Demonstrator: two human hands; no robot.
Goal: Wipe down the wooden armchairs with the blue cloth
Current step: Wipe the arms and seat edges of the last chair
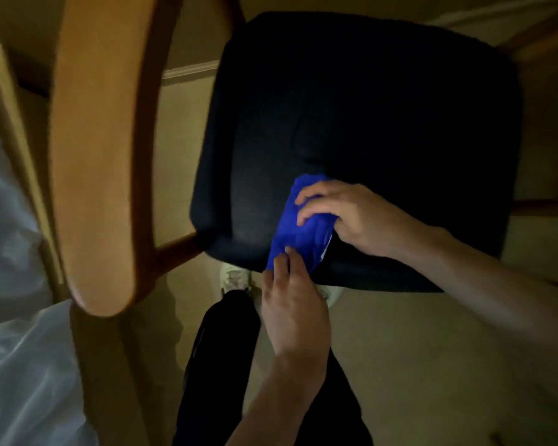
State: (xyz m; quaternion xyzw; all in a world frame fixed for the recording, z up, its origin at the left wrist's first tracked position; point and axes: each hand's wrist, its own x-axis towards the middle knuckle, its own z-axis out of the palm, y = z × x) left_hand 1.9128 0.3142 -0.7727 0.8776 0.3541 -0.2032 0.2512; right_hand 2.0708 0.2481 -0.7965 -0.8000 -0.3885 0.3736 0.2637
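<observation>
The blue cloth point(298, 235) lies bunched on the front part of the armchair's black seat cushion point(368, 123). My right hand point(342, 214) grips its upper end, fingers curled over the fabric. My left hand point(292, 304) pinches the cloth's lower end at the cushion's front edge. The chair's broad wooden armrest point(100, 149) curves down the left of the view, apart from both hands. A thin wooden rail point(178, 246) joins it to the seat.
White sheer fabric point(16, 317) hangs at the far left beside the armrest. My dark trouser legs point(219, 365) and pale shoes point(236, 278) stand on beige carpet point(432, 365) just in front of the seat. A baseboard point(190, 70) runs behind the chair.
</observation>
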